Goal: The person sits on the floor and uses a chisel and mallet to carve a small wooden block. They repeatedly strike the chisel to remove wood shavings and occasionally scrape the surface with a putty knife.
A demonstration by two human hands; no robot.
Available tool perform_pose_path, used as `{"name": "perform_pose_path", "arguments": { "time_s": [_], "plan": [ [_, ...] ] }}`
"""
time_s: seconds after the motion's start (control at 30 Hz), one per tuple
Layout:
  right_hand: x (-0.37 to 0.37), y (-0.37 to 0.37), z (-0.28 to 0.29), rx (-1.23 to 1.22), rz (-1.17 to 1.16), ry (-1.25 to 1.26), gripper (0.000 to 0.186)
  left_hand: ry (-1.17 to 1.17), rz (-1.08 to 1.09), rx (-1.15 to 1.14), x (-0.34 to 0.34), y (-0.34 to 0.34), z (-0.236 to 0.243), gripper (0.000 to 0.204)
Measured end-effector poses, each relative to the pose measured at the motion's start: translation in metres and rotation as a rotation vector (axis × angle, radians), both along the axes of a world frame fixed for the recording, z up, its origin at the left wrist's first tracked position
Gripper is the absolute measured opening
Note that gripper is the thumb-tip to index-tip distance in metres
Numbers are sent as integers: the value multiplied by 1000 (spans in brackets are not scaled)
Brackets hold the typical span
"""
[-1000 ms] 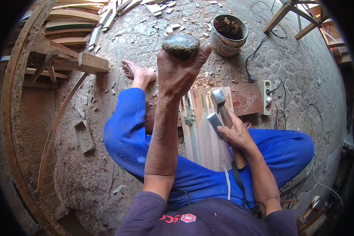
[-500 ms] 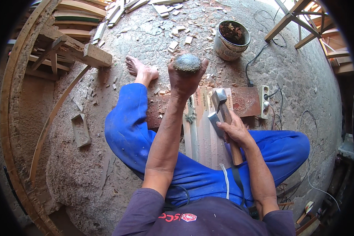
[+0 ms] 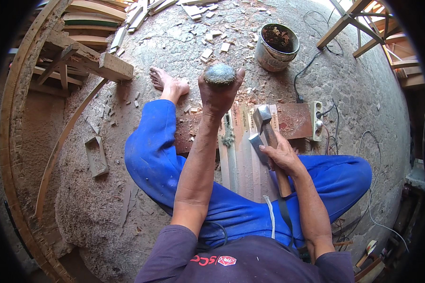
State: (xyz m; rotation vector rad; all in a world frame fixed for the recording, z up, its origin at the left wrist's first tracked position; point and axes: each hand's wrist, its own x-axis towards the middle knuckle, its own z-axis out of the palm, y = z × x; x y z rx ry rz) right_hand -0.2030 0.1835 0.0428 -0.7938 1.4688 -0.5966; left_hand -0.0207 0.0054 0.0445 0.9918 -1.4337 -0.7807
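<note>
My left hand (image 3: 216, 96) is raised in front of me, gripping a round, stone-like lump (image 3: 219, 74) with a mottled grey top. My right hand (image 3: 282, 155) holds an adze-like tool with a steel head (image 3: 263, 114) and a wooden handle (image 3: 283, 186), together with a flat steel blade (image 3: 258, 145), its thumb lying over the blade. Below both hands, pale wooden strips (image 3: 242, 165) lie side by side between my legs, across a dusty reddish-brown board (image 3: 295, 122).
A dirty bucket (image 3: 277, 49), scattered offcuts (image 3: 141, 16), a power strip (image 3: 317, 120) with cords and a shallow tray (image 3: 96, 156) lie on the floor around me. Timber frames (image 3: 113, 66) stand at left and upper right (image 3: 352, 21). My bare left foot (image 3: 170, 85) rests on the floor.
My left hand and its lump have come down in the picture, mostly over the first half second. My right hand keeps its grip on the tools with little movement.
</note>
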Motion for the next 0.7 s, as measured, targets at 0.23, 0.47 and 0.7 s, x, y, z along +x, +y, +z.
{"name": "perform_pose_path", "arguments": {
  "time_s": [0.23, 0.47, 0.7],
  "plan": [
    [3, -1, 4, 3, -2, 4, 69, -37, 135, 1, 3, -3, -10, 29],
    [3, 0, -2, -6, 17, -13, 70, 166, 56, -4, 32, -8, -13, 27],
    [1, 2, -7, -32, 11, 14, 71, -271, 118, -178, 3, 0, -6, 27]
  ]
}}
